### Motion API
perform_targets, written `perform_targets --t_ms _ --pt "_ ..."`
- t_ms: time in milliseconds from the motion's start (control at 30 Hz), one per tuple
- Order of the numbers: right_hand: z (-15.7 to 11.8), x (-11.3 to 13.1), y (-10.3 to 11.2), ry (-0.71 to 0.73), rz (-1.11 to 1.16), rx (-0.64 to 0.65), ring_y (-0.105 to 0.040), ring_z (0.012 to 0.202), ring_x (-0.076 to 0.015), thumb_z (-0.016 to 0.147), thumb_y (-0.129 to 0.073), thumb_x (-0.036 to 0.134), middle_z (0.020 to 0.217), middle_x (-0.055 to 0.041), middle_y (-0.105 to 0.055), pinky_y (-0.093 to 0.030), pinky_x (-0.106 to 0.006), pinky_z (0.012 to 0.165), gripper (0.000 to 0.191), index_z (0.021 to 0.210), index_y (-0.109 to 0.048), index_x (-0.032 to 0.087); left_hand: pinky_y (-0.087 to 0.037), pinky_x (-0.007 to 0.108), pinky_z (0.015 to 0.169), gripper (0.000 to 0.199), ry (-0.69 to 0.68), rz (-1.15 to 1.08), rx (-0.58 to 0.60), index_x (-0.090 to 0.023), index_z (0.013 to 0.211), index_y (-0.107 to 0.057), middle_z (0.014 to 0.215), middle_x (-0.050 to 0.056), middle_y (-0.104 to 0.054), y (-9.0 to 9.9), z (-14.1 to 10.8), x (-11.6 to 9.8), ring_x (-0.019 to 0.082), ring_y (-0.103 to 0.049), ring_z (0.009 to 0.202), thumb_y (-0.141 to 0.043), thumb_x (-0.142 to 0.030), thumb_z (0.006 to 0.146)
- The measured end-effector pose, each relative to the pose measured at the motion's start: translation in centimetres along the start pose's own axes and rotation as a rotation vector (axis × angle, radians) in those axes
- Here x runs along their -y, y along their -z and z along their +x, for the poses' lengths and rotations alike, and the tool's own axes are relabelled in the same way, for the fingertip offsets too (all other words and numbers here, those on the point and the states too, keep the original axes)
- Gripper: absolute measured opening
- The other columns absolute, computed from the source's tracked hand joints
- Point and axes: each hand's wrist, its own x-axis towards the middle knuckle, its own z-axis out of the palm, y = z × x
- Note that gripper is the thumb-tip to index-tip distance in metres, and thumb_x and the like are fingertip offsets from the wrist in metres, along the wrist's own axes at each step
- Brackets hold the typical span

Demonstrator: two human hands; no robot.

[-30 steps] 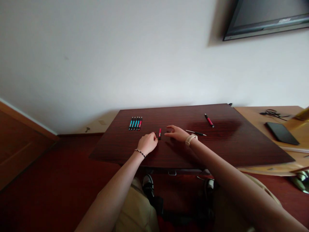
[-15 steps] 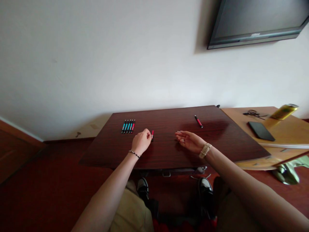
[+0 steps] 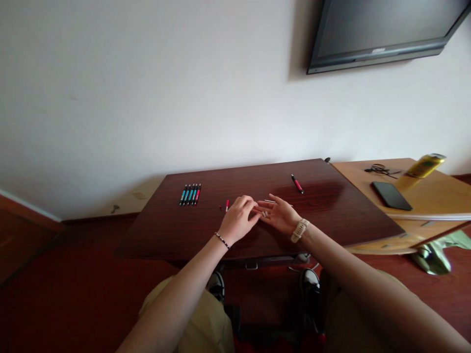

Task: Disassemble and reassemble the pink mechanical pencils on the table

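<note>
A person sat at a dark wooden tabletop (image 3: 331,215), both bare hands meeting near its middle. The left hand (image 3: 238,220), a beaded bracelet on its wrist, was curled with fingertips pinched toward the right hand (image 3: 278,214), which lay palm up and loosely cupped, a pale watch on its wrist. A thin pen refill (image 3: 270,201) seemed to lie across the right fingertips, though it was too small to tell whether either hand truly gripped it. Just left of the left hand, a short red pen piece (image 3: 227,205) and a tiny dark part (image 3: 220,207) lay on the tabletop, close together. Farther left, a neat row of five pens (image 3: 190,194), four teal and one red, lay side by side. A whole red pen (image 3: 297,184) lay apart toward the far right edge. On a lighter side table (image 3: 353,169) to the right were a black phone (image 3: 391,195) and a yellow can (image 3: 425,165). The loose parts looked small enough to roll or be knocked off by a wrist, and the thin refill might slip from the fingers.
</note>
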Motion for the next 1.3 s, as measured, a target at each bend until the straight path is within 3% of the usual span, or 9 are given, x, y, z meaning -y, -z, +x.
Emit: perform_targets --t_ms 167,333,433,600,733,867,1067,1300 --pt "0.6 -0.6 -1.2 0.031 -0.107 0.009 -0.072 0.082 -0.0203 0.106 -0.042 0.051 0.098 -0.0129 -0.072 -0.060 -0.031 0.074 0.041 0.106 -0.064 0.016 -0.051 0.044 0.107 0.016 -0.010 0.028 0.032 -0.022 0.109 -0.065 0.125 0.009 -0.061 -1.1 0.0 -0.1 0.026 -0.058 0.120 -0.069 -0.020 0.093" --pt "1.1 -1.1 -2.3 0.050 -0.047 0.011 -0.068 0.075 -0.0185 0.105 -0.046 0.047 0.089 -0.0094 -0.072 -0.055 -0.027 0.063 0.036 0.102 -0.065 0.017 -0.050 0.044 0.108 0.017 0.010 0.071 0.033 -0.021 0.109 -0.067 0.123 0.008 -0.063 -1.5 -0.2 0.8 0.026 -0.057 0.119 -0.073 -0.023 0.092" --pt "1.5 -1.3 -2.6 0.052 -0.062 0.010 -0.068 0.073 -0.0180 0.105 -0.047 0.046 0.088 -0.0085 -0.072 -0.055 -0.027 0.063 0.034 0.104 -0.066 0.017 -0.050 0.044 0.106 0.017 0.029 0.089 0.033 -0.022 0.109 -0.068 0.120 0.008 -0.064 -1.5 -0.3 1.2 0.026 -0.058 0.117 -0.073 -0.026 0.094" --pt "2.1 -1.8 -2.6 0.071 -0.117 0.045 -0.069 0.081 -0.0174 0.104 -0.049 0.043 0.095 -0.0092 -0.073 -0.059 -0.030 0.080 0.030 0.103 -0.066 0.018 -0.050 0.042 0.104 0.008 0.074 0.082 0.031 -0.021 0.104 -0.069 0.113 0.007 -0.067 -1.6 -0.4 2.2 0.024 -0.060 0.110 -0.062 -0.021 0.099" --pt "2.6 -2.3 -2.2 0.090 -0.102 0.078 -0.073 0.099 -0.0178 0.092 -0.058 0.017 0.103 -0.0107 -0.075 -0.056 -0.032 0.101 0.014 0.103 -0.066 0.017 -0.051 0.037 0.098 0.011 0.138 0.022 -0.019 -0.021 0.097 -0.068 0.106 0.007 -0.069 -1.1 -0.2 3.5 0.023 -0.062 0.106 -0.058 -0.017 0.099" --pt "3.0 -2.4 -1.7 0.176 -0.143 0.095 -0.071 0.117 -0.0182 0.074 -0.059 -0.004 0.115 -0.0108 -0.076 -0.051 -0.032 0.112 0.044 0.112 -0.066 0.017 -0.052 0.032 0.095 0.011 0.245 -0.049 -0.079 -0.022 0.095 -0.067 0.101 0.005 -0.071 0.2 0.0 5.3 0.020 -0.066 0.099 -0.057 -0.019 0.099" --pt "3.8 -2.4 -0.9 0.279 -0.260 0.092 -0.069 0.123 -0.0203 0.076 -0.067 0.002 0.125 -0.0110 -0.073 -0.050 -0.036 0.114 0.045 0.117 -0.066 0.021 -0.054 0.028 0.088 0.007 0.398 -0.230 -0.095 -0.023 0.099 -0.065 0.098 0.002 -0.076 1.1 0.2 7.6 0.018 -0.072 0.091 -0.058 -0.025 0.098" --pt "5.1 -2.6 -0.2 0.348 -0.484 0.065 -0.077 0.098 -0.0181 0.089 -0.068 0.016 0.114 -0.0097 -0.077 -0.061 -0.035 0.094 0.039 0.127 -0.060 0.023 -0.054 0.028 0.088 0.013 0.302 -0.149 -0.023 -0.026 0.107 -0.065 0.101 0.001 -0.077 0.3 -0.2 8.6 0.017 -0.073 0.095 -0.063 -0.020 0.097"
